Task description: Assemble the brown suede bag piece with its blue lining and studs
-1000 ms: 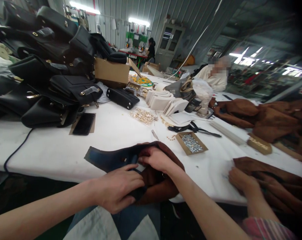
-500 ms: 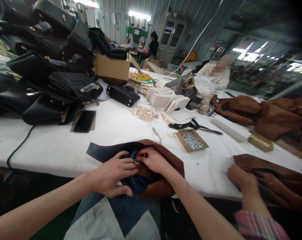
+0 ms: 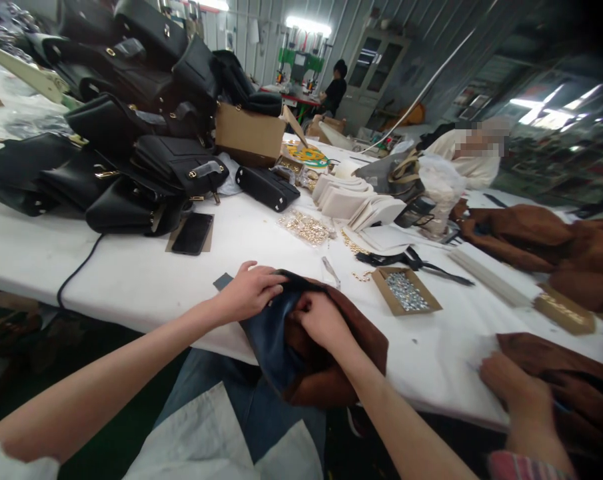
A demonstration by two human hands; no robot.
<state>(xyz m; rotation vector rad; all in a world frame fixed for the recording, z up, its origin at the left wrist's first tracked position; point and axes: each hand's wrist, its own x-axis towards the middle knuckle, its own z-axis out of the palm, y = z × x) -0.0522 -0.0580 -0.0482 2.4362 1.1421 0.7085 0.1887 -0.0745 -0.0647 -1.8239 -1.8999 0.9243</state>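
At the table's front edge lies a brown bag (image 3: 366, 333), its mouth toward me and its dark blue lining (image 3: 268, 340) showing. My left hand (image 3: 254, 290) grips the bag's dark upper rim at the left, fingers over the edge and thumb on the lining side. Inside the mouth, my right hand (image 3: 324, 320) has its fingers curled together against the inner side. What those fingertips hold, if anything, is hidden.
Right of the bag stands a cardboard box of silvery metal pieces (image 3: 406, 291). A bag of gold-coloured hardware (image 3: 308, 228), a phone (image 3: 193, 233) and piled black handbags (image 3: 176, 163) lie beyond. At right, a co-worker's hand (image 3: 514, 380) is by another brown piece (image 3: 546, 350).
My left hand has gone from lying spread over the lining to gripping the bag's upper rim. The right hand stays inside the bag. The camera view has shifted left.
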